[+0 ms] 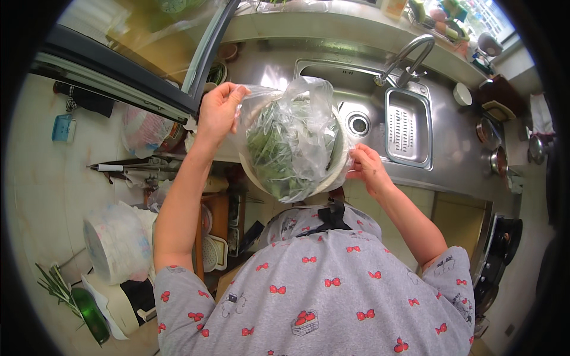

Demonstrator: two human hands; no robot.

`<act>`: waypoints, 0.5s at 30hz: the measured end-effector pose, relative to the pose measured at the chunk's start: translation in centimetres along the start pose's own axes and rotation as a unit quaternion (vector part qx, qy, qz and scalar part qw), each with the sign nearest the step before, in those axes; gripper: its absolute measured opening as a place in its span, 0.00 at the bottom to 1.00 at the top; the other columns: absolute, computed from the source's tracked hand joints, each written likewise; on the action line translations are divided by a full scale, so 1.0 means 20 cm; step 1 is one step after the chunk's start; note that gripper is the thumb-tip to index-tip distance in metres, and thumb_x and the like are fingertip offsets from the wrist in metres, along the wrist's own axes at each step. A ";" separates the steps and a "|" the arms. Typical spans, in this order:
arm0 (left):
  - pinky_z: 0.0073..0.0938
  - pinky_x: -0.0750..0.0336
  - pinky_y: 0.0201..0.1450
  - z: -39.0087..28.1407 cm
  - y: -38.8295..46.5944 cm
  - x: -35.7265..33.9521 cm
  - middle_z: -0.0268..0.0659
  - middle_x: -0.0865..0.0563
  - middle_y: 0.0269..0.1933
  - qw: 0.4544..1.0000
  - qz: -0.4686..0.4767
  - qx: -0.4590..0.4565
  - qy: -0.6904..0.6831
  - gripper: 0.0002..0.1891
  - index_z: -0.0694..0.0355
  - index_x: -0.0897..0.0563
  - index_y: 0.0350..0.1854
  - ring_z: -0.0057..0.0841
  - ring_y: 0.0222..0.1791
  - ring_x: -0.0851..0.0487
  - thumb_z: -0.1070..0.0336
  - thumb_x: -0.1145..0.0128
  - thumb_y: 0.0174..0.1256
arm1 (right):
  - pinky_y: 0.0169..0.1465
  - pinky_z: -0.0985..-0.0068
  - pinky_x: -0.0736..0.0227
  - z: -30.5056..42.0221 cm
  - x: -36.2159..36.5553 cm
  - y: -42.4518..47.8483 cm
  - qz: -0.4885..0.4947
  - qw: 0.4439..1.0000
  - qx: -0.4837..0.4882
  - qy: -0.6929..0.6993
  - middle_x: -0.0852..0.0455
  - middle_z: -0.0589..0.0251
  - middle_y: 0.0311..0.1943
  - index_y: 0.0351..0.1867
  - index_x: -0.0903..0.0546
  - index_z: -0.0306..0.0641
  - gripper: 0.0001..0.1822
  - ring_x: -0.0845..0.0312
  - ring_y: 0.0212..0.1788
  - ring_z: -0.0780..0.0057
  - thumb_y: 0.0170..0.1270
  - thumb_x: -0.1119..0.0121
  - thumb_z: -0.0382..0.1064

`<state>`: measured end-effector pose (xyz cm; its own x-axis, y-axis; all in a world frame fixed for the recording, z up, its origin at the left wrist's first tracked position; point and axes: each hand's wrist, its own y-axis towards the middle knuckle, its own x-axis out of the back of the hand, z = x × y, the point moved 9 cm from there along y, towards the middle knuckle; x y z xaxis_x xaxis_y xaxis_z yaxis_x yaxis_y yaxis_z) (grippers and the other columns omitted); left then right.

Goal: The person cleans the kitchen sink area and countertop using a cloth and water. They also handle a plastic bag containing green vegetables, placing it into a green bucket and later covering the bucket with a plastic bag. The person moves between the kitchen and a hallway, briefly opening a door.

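A clear plastic bag (307,129) lies over a round pale basket (343,147) that holds leafy green vegetables (267,147). At the basket's upper left, my left hand (221,109) pinches a stretched edge of the bag between thumb and fingers. My right hand (367,169) grips the plastic at the basket's right rim; whether its fingers also hold the rim itself, I cannot tell. The basket is in front of my body, at the front edge of the sink counter. Its underside is hidden.
Behind the basket is a stainless steel sink (320,71) with a curved faucet (414,58). A perforated drainer tray (403,124) sits at its right. A white bowl (462,94) and several pots stand farther right. The dark-framed window sash (191,80) juts in near my left hand.
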<state>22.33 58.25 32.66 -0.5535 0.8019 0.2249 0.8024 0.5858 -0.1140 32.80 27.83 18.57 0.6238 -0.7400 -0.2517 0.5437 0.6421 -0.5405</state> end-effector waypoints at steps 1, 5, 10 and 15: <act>0.11 0.43 0.12 0.01 -0.01 0.01 0.22 0.31 0.16 1.000 -0.001 -0.004 -0.012 0.11 0.60 0.19 0.36 0.07 0.12 0.37 0.58 0.46 0.73 | 0.36 0.78 0.22 0.05 0.00 -0.01 -0.023 0.999 0.030 -0.017 0.25 0.72 0.28 0.38 0.24 0.40 0.11 0.27 0.30 0.85 0.68 0.44 0.45; 0.12 0.42 0.13 0.05 -0.08 0.03 0.23 0.30 0.17 0.992 -0.009 0.034 -0.118 0.11 0.61 0.20 0.37 0.08 0.11 0.36 0.59 0.45 0.72 | 0.31 0.82 0.28 0.32 -0.02 -0.02 -0.065 0.957 0.221 -0.175 0.24 0.72 0.25 0.36 0.24 0.35 0.11 0.29 0.26 0.85 0.68 0.43 0.43; 0.13 0.38 0.14 0.01 -0.16 0.02 0.23 0.28 0.18 0.985 0.032 0.044 -0.161 0.11 0.64 0.19 0.43 0.09 0.13 0.33 0.61 0.41 0.70 | 0.33 0.82 0.29 0.47 -0.14 0.04 -0.037 0.978 0.198 -0.056 0.22 0.71 0.30 0.36 0.23 0.38 0.10 0.27 0.30 0.83 0.69 0.44 0.43; 0.13 0.37 0.15 -0.06 -0.23 0.09 0.23 0.28 0.18 0.978 0.022 0.021 -0.207 0.10 0.64 0.19 0.45 0.10 0.14 0.33 0.62 0.41 0.69 | 0.36 0.78 0.23 0.70 -0.33 0.03 0.021 0.980 0.196 -0.029 0.23 0.69 0.37 0.43 0.25 0.40 0.11 0.21 0.34 0.79 0.72 0.47 0.45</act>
<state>17.92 56.74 34.82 -0.5694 0.7995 -0.1913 0.8218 0.5478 -0.1567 36.98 35.92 31.10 0.6751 -0.7056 -0.2155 0.6832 0.7081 -0.1781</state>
